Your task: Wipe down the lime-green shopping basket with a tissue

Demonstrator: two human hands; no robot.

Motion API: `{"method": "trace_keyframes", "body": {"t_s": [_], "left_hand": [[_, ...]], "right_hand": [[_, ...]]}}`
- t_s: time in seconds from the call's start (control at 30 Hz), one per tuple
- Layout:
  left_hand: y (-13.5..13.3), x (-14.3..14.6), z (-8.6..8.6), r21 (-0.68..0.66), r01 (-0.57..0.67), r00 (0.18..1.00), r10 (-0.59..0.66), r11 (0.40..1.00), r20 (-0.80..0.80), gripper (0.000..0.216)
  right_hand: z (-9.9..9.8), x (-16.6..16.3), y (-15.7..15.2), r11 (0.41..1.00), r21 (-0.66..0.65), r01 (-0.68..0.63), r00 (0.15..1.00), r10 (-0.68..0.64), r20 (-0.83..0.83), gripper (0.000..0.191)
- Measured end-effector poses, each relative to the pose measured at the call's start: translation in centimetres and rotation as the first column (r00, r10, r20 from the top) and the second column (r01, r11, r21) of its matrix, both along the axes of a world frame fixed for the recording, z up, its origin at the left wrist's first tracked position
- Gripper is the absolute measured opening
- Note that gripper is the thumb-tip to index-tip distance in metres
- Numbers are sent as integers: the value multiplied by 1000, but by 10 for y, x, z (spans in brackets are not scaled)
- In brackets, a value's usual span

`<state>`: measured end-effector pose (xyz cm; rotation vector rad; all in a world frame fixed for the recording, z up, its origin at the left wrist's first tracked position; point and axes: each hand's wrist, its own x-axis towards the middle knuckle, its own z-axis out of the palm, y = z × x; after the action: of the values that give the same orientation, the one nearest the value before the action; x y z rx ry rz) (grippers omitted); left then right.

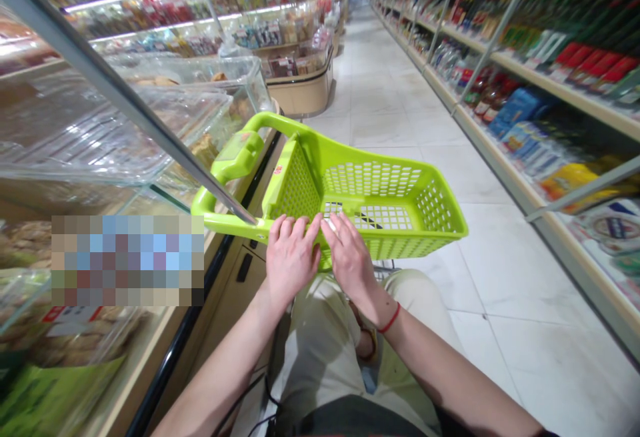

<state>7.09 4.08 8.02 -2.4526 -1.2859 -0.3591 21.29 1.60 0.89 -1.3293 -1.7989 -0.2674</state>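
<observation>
The left hand (294, 253) is bent over the near edge of the green cart (350, 153). Its fingers lie on top of the edge, close together, and its thumb hangs down on the near side. It holds the edge, but I can't tell how tight. The right hand (351, 260) is just beside it, holding the same edge. Its fingers bend over too, and their tips point into the cart. I can't see its thumb well. A red string (389, 319) goes around the right wrist.

The cart is right in front of both hands, with its long side facing the person's knees. Its handle (237, 157) is to the left of the left hand. A metal pole (150, 120) slants down and seems to meet the cart near that hand. Shelves (565, 73) stand well apart on the right, across the white floor (505, 257).
</observation>
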Motion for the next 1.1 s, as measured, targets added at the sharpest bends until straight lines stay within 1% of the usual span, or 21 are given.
{"method": "trace_keyframes", "body": {"t_s": [0.07,0.13,0.23,0.33,0.43,0.5,0.57,0.63,0.7,0.77,0.83,0.93,1.0,1.1], "left_hand": [[0,-1,-1,4,-1,1000,1,1000,-3,54],[1,-1,-1,3,-7,1000,7,1000,-6,54],[0,-2,-1,0,-7,1000,7,1000,-5,54],[0,0,-1,-16,-6,1000,6,1000,20,53],[0,5,-2,-51,43,998,-40,998,47,54],[0,11,-5,-71,105,994,-102,992,42,55],[-2,17,-8,-87,138,990,-137,987,12,55],[-3,22,-11,-84,119,993,-121,989,-13,55],[-5,25,-13,-78,99,994,-101,992,-30,56],[-5,25,-14,-73,103,994,-106,992,-38,58],[-4,23,-14,-69,114,992,-117,991,-39,59],[-3,22,-14,-68,118,992,-120,991,-28,58],[-3,22,-15,-68,118,993,-119,991,-19,57],[-4,24,-15,-67,114,993,-115,991,-19,56]], "right_hand": [[-4,8,-3,1000,-1,-2,1000,2,12,55],[-12,26,-9,1000,8,11,1000,-11,24,58],[-25,61,-22,995,41,91,995,-92,32,63],[-31,83,-31,990,22,140,990,-141,33,62],[-27,81,-30,988,-1,156,988,-156,15,59],[-20,67,-24,991,-20,136,991,-136,2,57],[-11,49,-18,996,-49,78,997,-79,-6,55],[-4,35,-13,997,-71,28,1000,-29,-11,53],[-3,30,-11,997,-78,18,1000,-19,-7,53],[-7,37,-12,997,-74,36,999,-36,5,52],[-15,54,-17,995,-62,72,997,-71,17,53],[-28,86,-27,985,-58,165,986,-163,38,54],[-33,102,-34,970,-70,232,972,-228,58,53],[-32,105,-37,958,-78,277,960,-273,56,54]]}}
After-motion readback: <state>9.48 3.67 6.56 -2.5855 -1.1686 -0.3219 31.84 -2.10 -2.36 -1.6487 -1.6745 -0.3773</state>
